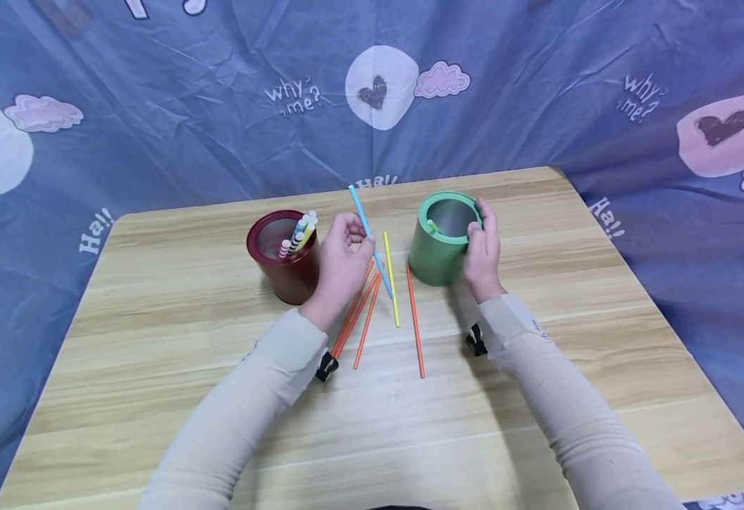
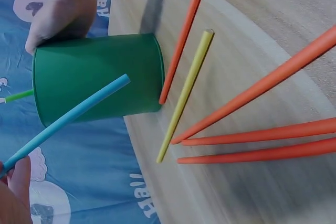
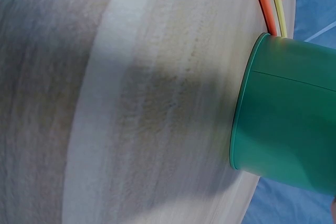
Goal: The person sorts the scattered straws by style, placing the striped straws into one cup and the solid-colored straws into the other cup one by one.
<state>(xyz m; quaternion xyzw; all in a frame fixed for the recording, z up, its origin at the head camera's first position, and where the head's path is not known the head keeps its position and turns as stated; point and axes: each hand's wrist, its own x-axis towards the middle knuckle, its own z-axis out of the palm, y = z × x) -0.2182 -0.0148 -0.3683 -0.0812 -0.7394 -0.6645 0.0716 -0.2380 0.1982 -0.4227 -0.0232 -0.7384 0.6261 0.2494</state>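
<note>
My left hand pinches a thin blue stick between thumb and fingers, tilted, with its lower end over the loose sticks. In the left wrist view the blue stick overlaps the green can's wall. My right hand holds the green can from its right side, thumb and fingers near the rim. The can stands upright, and a light green stick leans inside it. Between the cans lie a yellow stick and several orange sticks.
A dark red can stands left of my left hand, holding several striped and coloured sticks with pale ends. Everything stands on a wooden table. A blue printed cloth hangs behind it.
</note>
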